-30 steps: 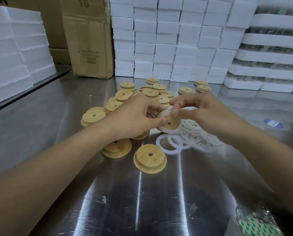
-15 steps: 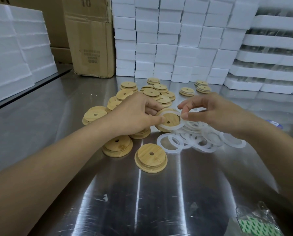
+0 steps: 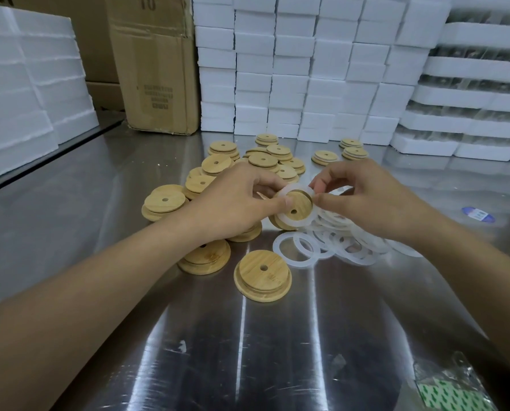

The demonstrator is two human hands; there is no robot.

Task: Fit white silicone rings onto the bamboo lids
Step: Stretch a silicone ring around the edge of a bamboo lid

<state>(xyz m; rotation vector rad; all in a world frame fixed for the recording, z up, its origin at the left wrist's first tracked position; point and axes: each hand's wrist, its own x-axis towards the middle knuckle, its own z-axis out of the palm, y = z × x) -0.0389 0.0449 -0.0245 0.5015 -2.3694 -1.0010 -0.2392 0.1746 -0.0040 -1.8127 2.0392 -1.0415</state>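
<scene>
My left hand (image 3: 233, 206) grips a round bamboo lid (image 3: 299, 207) with a centre hole, held tilted just above the steel table. A white silicone ring (image 3: 289, 189) lies around the lid's raised core. My right hand (image 3: 363, 200) pinches that ring at its right edge between thumb and fingers. A heap of loose white rings (image 3: 336, 244) lies under and beside my right hand. Several bare bamboo lids (image 3: 262, 274) lie near my left wrist, and more are piled behind my hands (image 3: 262, 160).
The steel table (image 3: 247, 351) carries everything. White foam blocks (image 3: 292, 69) are stacked along the back and left, beside a cardboard box (image 3: 155, 69). A clear bag with green print (image 3: 443, 393) lies at the near right, and a blue sticker (image 3: 477, 214) at the right.
My right hand drew slightly away from the lid and came back to it. The ring now sits further round the lid's core. My left hand has kept its hold on the lid.
</scene>
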